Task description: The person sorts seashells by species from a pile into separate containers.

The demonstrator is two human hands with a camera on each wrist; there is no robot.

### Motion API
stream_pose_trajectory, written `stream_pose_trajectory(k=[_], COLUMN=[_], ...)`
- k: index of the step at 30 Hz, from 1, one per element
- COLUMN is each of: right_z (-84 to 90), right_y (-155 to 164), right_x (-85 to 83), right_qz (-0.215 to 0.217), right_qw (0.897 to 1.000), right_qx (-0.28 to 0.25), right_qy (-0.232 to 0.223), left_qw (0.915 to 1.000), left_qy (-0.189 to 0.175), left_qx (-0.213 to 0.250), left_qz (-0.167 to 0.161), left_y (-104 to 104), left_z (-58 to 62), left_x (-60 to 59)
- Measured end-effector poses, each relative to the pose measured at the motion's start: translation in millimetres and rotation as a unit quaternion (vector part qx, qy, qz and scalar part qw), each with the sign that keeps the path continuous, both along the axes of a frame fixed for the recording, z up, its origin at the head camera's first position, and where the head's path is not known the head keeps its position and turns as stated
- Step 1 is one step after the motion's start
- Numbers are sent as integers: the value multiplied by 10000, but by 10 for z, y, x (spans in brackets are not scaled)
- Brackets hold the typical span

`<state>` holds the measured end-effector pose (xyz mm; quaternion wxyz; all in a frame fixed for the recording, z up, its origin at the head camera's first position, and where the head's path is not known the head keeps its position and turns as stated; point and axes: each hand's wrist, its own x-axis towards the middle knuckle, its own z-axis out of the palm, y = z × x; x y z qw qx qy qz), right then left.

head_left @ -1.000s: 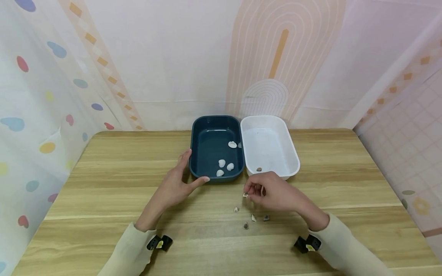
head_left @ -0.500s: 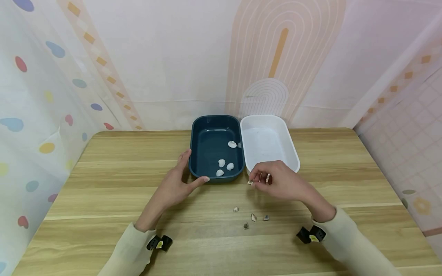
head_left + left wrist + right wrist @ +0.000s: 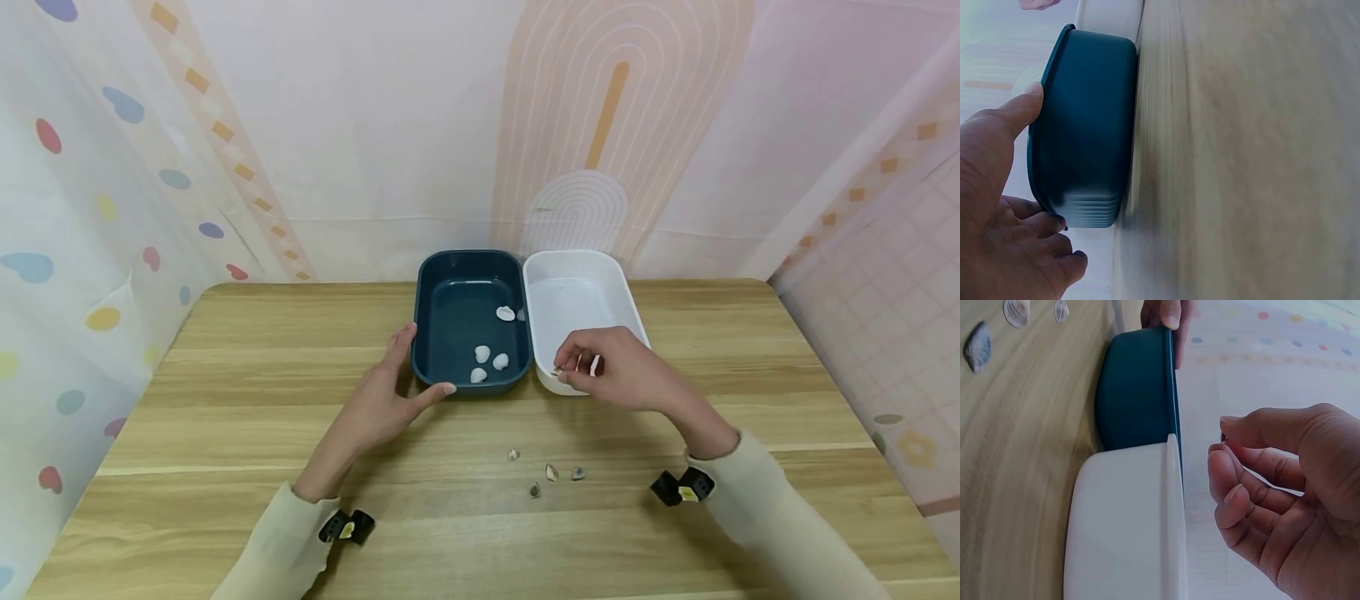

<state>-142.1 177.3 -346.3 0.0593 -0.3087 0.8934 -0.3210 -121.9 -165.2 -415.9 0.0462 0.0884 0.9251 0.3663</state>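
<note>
My right hand (image 3: 567, 367) hovers over the front left corner of the white tray (image 3: 633, 321) and pinches a small dark shell (image 3: 557, 371) between thumb and forefinger; the right wrist view shows that shell (image 3: 1224, 436) at the fingertips, above the white tray's rim (image 3: 1172, 487). My left hand (image 3: 408, 372) rests against the front left corner of the dark teal tray (image 3: 431, 275), thumb along the front wall, fingers along the left side. Several white shells (image 3: 482, 354) lie inside the teal tray. Several small shells (image 3: 551, 472) lie loose on the table in front of the trays.
The two trays stand side by side, touching, at the back middle of the wooden table (image 3: 225, 433). Patterned fabric walls close in the back and both sides. The left wrist view shows the teal tray's wall (image 3: 1085, 125) close to my left hand (image 3: 997, 187).
My right hand has lifted a small shell from the table and carried it away from me, up over the white tray's front edge. The left hand has stayed on the teal tray.
</note>
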Motion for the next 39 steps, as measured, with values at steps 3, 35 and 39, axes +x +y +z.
stream_pose_trajectory(k=[3, 35, 39], right_z=[6, -64, -78], right_y=[25, 124, 133], right_x=[-35, -433, -454], right_qz=[-11, -496, -554], right_qw=[10000, 9982, 9976], right_qx=[10, 273, 343], right_qy=[22, -188, -236], left_qw=[10000, 10000, 10000], left_qy=[-1, 43, 73], left_qx=[0, 11, 33], left_qz=[0, -18, -29], left_y=[-2, -6, -6], left_z=[0, 9, 7], left_x=[-1, 5, 4])
